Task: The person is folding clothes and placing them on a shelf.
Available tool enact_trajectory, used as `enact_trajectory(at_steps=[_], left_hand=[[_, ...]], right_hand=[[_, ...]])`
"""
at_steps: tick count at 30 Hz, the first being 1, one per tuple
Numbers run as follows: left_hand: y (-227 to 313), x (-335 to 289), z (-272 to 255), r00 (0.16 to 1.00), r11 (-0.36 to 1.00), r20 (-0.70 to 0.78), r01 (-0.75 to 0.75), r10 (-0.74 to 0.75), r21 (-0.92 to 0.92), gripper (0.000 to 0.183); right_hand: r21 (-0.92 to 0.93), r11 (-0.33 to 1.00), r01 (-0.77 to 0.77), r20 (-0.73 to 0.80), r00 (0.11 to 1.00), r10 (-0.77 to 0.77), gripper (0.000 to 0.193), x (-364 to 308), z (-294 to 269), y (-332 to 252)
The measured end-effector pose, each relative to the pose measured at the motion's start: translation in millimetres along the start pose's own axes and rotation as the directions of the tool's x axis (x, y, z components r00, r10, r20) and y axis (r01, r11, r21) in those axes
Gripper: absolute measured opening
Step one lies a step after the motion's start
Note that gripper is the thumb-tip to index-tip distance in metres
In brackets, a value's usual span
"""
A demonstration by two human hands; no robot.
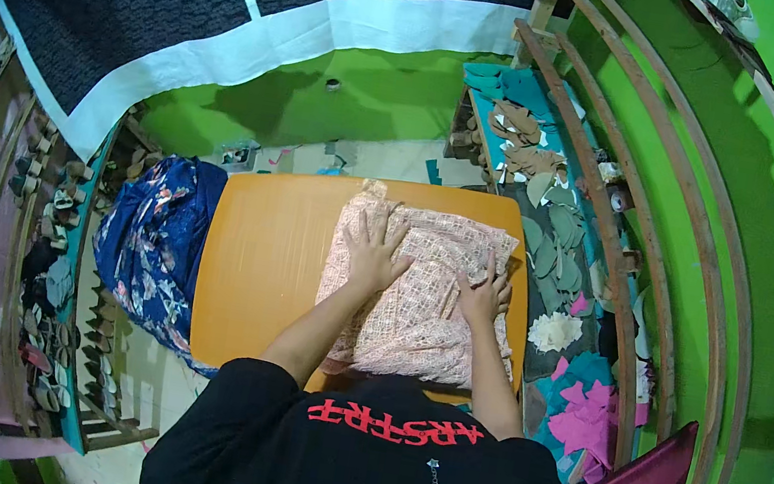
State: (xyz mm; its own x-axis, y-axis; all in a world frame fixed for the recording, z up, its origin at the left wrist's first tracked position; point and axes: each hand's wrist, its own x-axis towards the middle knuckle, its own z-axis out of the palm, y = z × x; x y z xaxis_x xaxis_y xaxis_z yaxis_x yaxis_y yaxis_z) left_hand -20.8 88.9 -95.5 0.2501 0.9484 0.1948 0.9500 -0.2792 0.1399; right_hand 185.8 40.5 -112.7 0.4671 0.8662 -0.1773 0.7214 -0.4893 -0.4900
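Pale pink open-weave cloth [420,300] lies in layers on the right part of the orange desk [267,264], in front of the person, probably where both arms reach comfortably. The left grip [373,254] is unclenched, palm down, fingers spread near the cloth's left side; the right grip [483,296] rests near its right side, fingers loosely bent, grasping nothing visible. Set apart like this, they seem to keep the layers flat. Blue floral fabric [158,251] bunches against the desk's left edge, perhaps out of the cloth's way.
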Motion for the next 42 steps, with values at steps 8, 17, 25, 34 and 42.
enact_trajectory(at_steps=[8, 17, 25, 34, 42], left_hand=[[-7.8, 34.8, -23.2, 0.977, 1.000, 0.213, 0.027, -0.023, -0.014, 0.064], [-6.3, 8.2, -91.2, 0.994, 0.926, 0.079, 0.101, -0.077, -0.364, 0.079], [57.2, -24.3, -66.3, 0.981, 0.964, 0.031, -0.180, 0.189, -0.194, 0.080], [92.4, -31.2, -8.9, 0.954, 0.974, 0.198, -0.227, 0.227, -0.024, 0.069], [71.9, -9.7, -60.5, 0.817, 0.970, 0.524, -0.183, 0.241, -0.161, 0.057]], right_hand=[[0.362, 0.925, 0.117, 0.086, 0.984, -0.158, 0.076, 13.4, -49.2, -3.4], [0.026, 0.873, 0.487, -0.186, 0.860, -0.475, 0.092, -61.7, -150.7, -72.5], [0.072, 0.978, 0.194, 0.074, 0.977, -0.200, 0.091, -13.5, -114.5, 2.8], [0.403, 0.915, -0.009, 0.131, 0.990, -0.048, 0.101, 31.2, 20.4, 82.4], [-0.060, 0.957, -0.283, 0.105, 0.952, 0.288, 0.110, -16.0, -28.3, -19.9]])
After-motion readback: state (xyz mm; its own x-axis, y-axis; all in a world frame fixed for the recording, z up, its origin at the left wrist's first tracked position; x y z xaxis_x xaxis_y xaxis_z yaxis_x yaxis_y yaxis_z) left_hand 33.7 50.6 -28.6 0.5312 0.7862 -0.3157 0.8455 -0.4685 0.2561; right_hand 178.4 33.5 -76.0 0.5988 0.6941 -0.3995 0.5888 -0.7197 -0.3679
